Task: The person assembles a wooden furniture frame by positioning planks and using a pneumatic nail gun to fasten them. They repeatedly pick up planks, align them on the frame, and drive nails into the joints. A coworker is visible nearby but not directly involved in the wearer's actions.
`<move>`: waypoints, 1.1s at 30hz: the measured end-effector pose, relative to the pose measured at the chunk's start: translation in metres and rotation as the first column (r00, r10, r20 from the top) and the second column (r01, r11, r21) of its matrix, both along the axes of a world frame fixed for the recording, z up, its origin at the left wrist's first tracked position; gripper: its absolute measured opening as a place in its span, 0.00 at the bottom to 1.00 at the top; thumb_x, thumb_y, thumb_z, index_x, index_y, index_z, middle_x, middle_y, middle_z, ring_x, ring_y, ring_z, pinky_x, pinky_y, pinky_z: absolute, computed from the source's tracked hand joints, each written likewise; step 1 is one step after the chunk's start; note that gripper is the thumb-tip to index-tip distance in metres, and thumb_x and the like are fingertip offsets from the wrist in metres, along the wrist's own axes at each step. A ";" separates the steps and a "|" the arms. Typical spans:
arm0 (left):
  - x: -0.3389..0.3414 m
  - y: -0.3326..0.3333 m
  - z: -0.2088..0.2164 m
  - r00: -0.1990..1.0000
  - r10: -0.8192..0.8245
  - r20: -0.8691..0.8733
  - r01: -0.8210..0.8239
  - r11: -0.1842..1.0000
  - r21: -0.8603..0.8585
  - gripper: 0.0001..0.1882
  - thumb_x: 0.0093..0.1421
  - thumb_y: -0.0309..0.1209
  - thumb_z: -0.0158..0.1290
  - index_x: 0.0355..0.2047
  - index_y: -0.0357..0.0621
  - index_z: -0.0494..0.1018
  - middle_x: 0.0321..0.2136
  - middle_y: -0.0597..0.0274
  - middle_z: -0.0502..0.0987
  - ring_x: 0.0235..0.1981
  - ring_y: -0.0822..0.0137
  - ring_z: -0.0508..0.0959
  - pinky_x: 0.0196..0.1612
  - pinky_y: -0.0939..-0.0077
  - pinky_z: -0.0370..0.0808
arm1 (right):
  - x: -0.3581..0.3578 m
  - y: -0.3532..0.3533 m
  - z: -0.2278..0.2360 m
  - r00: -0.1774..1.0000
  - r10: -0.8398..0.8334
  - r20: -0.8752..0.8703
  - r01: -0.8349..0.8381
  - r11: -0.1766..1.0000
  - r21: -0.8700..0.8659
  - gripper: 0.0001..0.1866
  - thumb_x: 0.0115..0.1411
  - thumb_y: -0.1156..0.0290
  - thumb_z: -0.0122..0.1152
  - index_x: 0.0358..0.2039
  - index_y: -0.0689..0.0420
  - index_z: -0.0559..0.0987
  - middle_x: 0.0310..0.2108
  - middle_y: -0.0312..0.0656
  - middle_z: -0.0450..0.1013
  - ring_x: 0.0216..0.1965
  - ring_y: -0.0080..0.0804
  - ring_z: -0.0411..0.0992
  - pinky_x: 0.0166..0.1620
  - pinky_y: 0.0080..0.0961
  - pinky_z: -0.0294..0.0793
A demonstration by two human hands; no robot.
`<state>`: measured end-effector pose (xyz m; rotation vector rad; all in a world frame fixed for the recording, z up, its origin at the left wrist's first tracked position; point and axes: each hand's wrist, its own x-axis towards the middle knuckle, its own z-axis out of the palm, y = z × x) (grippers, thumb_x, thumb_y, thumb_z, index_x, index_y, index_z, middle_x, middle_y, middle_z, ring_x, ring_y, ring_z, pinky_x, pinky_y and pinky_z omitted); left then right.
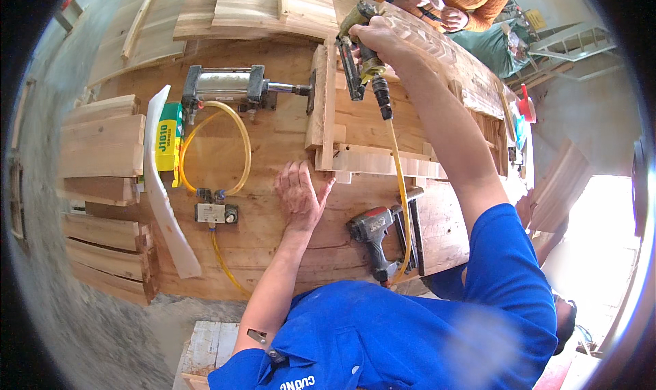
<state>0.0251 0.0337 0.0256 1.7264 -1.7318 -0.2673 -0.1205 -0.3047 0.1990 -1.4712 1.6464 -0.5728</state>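
Observation:
My right hand (385,40) is wrapped round the handle of a pneumatic brad nailer (372,65), with a yellow air hose (398,157) hanging from its coupling. The nailer is held over the far left corner of a wooden frame (383,163) made of pale boards. My left hand (299,195) rests flat on the wooden workbench (273,253), holding nothing, thumb spread toward the near edge of the frame. Whether the nailer's tip touches the wood I cannot tell. A second grey and red nail gun (376,236) lies on the bench to the right of my left hand.
A pneumatic cylinder (225,84) has its rod against a wooden block on the frame's left. Beside it are a hose loop, a valve (216,213), a green-yellow box (168,138) and a white curved strip (160,185). Stacked boards (102,144) stand left. Another person (471,4) stands across the bench.

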 end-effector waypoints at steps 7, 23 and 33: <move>0.000 0.000 -0.002 1.000 -0.003 0.020 0.003 1.000 0.012 0.35 0.63 0.52 0.64 0.58 0.38 0.68 0.56 0.48 0.72 0.63 0.47 0.69 0.67 0.45 0.61 | 0.011 -0.003 -0.001 0.986 0.023 -0.167 -0.030 0.999 -0.036 0.23 0.63 0.69 0.64 0.42 0.82 0.73 0.37 0.60 0.75 0.25 0.42 0.82 0.24 0.39 0.84; -0.001 -0.002 -0.006 1.000 0.004 -0.010 -0.004 1.000 0.025 0.33 0.63 0.50 0.63 0.58 0.38 0.69 0.57 0.50 0.70 0.65 0.49 0.66 0.68 0.46 0.59 | 0.019 0.003 0.028 0.978 0.148 -0.145 -0.154 0.988 -0.026 0.16 0.63 0.73 0.61 0.37 0.79 0.75 0.29 0.56 0.76 0.22 0.43 0.80 0.19 0.41 0.83; 0.002 0.000 -0.001 1.000 -0.009 0.001 0.009 0.999 0.039 0.34 0.63 0.51 0.63 0.58 0.38 0.69 0.57 0.50 0.71 0.65 0.48 0.66 0.68 0.46 0.59 | 0.035 0.015 0.033 0.978 0.027 -0.207 -0.034 0.999 -0.031 0.15 0.62 0.75 0.60 0.38 0.79 0.75 0.28 0.54 0.77 0.23 0.41 0.80 0.21 0.40 0.82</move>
